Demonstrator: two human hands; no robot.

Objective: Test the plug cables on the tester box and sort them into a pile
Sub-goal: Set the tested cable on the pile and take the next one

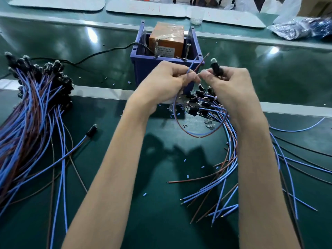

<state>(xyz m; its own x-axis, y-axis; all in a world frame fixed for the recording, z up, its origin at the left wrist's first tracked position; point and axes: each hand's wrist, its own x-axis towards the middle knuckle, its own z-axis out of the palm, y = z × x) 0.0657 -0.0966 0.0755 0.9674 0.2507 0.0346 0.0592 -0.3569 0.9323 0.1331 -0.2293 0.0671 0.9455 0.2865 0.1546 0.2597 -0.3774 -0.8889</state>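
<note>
One plug cable [198,135] is held up in front of the tester box [166,37], and its middle hangs down in a loop. Its black plug [216,69] is gripped by the right hand [231,81], and its blue and brown wires are pinched near their tips by the left hand [167,78]. The cable is judged to be very light and floppy, so it is best held at both ends; the hard plug can be gripped firmly, but the thin wire tips could be bent if squeezed. The small clear cap on the plug may be easy to break. A big pile [36,90] of cables is seen at the left of the green surface [143,177], and a looser heap [203,105] is spread at the right. A white label [165,52] is stuck on the tester box, but its writing is too blurred to be read, and no brand can be made out.
</note>
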